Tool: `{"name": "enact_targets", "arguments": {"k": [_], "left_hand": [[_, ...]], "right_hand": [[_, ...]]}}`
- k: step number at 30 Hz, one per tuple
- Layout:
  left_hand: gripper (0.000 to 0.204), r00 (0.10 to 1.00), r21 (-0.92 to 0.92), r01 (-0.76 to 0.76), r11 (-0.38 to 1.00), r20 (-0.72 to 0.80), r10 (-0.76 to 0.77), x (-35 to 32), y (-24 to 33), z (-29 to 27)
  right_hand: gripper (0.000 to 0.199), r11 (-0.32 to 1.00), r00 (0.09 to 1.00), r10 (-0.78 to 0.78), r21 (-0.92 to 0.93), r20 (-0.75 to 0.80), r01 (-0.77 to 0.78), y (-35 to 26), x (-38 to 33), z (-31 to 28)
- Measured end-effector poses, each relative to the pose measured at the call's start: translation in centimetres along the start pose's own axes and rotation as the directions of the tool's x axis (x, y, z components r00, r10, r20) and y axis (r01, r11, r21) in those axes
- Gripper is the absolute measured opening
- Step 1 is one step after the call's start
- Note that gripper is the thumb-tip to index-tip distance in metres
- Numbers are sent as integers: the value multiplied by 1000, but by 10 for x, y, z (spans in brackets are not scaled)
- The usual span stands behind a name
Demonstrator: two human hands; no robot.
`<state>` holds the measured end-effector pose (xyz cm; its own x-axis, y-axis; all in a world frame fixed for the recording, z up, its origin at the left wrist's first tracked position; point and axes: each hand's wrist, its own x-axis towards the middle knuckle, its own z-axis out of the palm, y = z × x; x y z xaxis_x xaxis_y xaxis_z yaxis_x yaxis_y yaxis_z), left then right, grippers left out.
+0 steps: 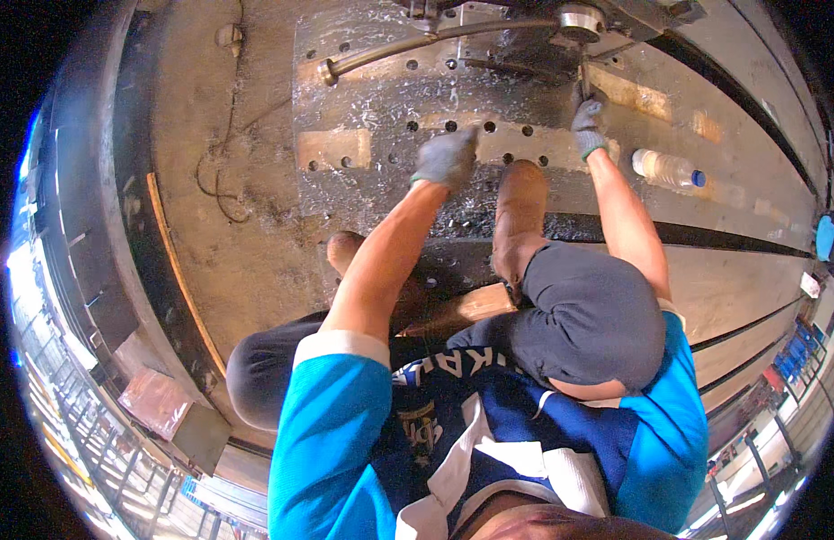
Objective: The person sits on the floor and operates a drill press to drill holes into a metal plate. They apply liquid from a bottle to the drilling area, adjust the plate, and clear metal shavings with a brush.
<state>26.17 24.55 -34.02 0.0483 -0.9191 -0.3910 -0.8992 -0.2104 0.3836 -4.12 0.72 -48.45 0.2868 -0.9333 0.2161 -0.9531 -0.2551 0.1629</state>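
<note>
Both my hands wear grey knitted gloves. My left hand (447,157) is closed above a dark metal plate (381,112) with rows of holes and scattered shiny chips; whatever its fingers hold, if anything, is hidden. Farther off to the right, my right hand (590,121) is wrapped round a thin metal rod (585,81), just below a round metal machine part (582,22). A long bar (444,38) with a knob at its left end reaches leftward from that part.
My brown boot (520,198) rests at the plate's near edge, beside a wooden block (475,306). A clear bottle with a blue cap (667,169) lies on its side to the right. A thin cable (228,171) trails at the left, near a long wooden strip (185,270).
</note>
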Motion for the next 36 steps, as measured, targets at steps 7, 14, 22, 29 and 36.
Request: {"name": "enact_targets", "arguments": {"k": [7,14,22,29,36], "left_hand": [[31,730,-226,620,751,-183,-658,-83,-134,-28],[41,977,-119,193,974,-63,-201,-24,-78,-29],[30,672,-545,467,696,-292,-680,32,-114,-59],[30,986,-235,126,964,-75,-147,-6,-110,-39],[26,819,-334,409,849,-277,-503,128,-153,-75]], "right_hand": [[41,998,1000,-18,63,10,18,-4,-2,-5],[41,994,998,-64,87,30,61,10,-3,-14],[41,993,996,-82,87,44,78,35,-6,-21],[41,994,996,-65,87,59,60,49,-16,-21],[41,986,991,-129,109,46,124,25,7,-34]]}}
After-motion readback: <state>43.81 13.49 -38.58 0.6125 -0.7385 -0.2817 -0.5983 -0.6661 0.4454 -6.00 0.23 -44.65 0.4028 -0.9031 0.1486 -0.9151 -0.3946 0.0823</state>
